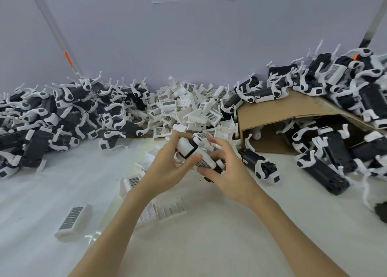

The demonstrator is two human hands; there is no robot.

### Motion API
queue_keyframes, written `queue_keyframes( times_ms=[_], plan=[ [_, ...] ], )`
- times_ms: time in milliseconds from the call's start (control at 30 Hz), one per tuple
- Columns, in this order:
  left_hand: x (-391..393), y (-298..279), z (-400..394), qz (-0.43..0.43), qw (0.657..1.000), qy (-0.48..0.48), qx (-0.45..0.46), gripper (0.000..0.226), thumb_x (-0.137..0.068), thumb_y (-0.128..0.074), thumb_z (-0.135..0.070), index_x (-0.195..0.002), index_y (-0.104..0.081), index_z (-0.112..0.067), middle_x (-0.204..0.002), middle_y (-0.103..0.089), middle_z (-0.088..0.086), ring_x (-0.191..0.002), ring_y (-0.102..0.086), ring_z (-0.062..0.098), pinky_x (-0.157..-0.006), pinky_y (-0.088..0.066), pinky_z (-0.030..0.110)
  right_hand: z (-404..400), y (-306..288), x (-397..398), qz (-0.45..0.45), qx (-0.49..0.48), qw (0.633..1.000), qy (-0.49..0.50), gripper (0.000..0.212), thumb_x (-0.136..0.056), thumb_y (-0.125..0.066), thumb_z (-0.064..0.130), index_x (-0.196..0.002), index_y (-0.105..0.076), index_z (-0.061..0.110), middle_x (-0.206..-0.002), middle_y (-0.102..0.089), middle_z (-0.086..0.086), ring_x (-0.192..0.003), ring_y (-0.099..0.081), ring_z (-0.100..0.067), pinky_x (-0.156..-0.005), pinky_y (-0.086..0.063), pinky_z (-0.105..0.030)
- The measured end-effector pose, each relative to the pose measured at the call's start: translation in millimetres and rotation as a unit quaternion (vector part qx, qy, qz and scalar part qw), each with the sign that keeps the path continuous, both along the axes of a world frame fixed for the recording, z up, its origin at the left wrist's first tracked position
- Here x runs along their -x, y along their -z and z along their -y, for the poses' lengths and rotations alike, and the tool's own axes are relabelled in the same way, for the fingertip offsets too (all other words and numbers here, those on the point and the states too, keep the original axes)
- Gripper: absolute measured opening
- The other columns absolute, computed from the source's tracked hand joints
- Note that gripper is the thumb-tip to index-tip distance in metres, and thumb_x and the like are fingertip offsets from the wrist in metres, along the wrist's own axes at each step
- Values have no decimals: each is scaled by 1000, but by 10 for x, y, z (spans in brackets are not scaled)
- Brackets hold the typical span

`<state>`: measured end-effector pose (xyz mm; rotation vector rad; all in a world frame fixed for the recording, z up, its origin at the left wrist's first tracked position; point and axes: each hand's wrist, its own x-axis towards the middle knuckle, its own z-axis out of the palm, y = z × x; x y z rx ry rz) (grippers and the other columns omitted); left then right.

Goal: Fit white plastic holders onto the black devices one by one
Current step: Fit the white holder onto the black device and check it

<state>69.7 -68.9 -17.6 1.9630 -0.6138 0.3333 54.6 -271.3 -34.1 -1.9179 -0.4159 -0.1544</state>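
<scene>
White tabletop (52, 193) and pale wall frame it: one black device (217, 169), mid-table before the loose holder pile (188, 111), pinched by the right hand (228, 178), while the left hand (167, 172) grips a white holder (186, 147) against it. Skewed, its clips might jam. Both wrists angle inward.
</scene>
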Motion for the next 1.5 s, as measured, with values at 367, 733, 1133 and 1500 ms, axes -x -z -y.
queue_keyframes(
  times_ms=[367,733,1133,1500],
  plan=[
    [14,-43,83,-26,994,-44,100,26,-94,-82,-25,-109,-62,-18,-90,-69,-9,-80,-65,10,-72,-52,23,29,-71,28,13,-1,1000,18,78,-86,-84,40,-150,-39,46,-110,-70,21,-116,-60,6,-98,-43,-11],
    [27,-74,21,-30,988,-88,119,48,-90,-59,-66,-113,-67,-25,-108,-76,-9,-109,-67,6,-87,-47,15,27,-79,59,57,-48,997,21,52,-81,-81,41,-127,-56,39,-106,-77,12,-89,-73,-15,-83,-58,-26],
    [-15,-60,64,-85,977,-159,116,42,-94,-58,-69,-100,-70,-29,-86,-75,-15,-84,-68,-2,-76,-48,25,-12,-88,84,34,62,997,12,46,-88,-74,58,-127,-66,35,-110,-71,19,-106,-67,-4,-89,-56,-25],
    [-33,-48,38,-49,967,-118,222,50,-102,-33,-64,-111,-65,-27,-106,-71,-6,-96,-69,24,-86,-55,47,1132,-1560,-655,-134,-651,747,7,68,-95,-67,40,-149,-41,6,-151,-42,-37,-128,-60,-51,-92,-62,-49]
  ],
)
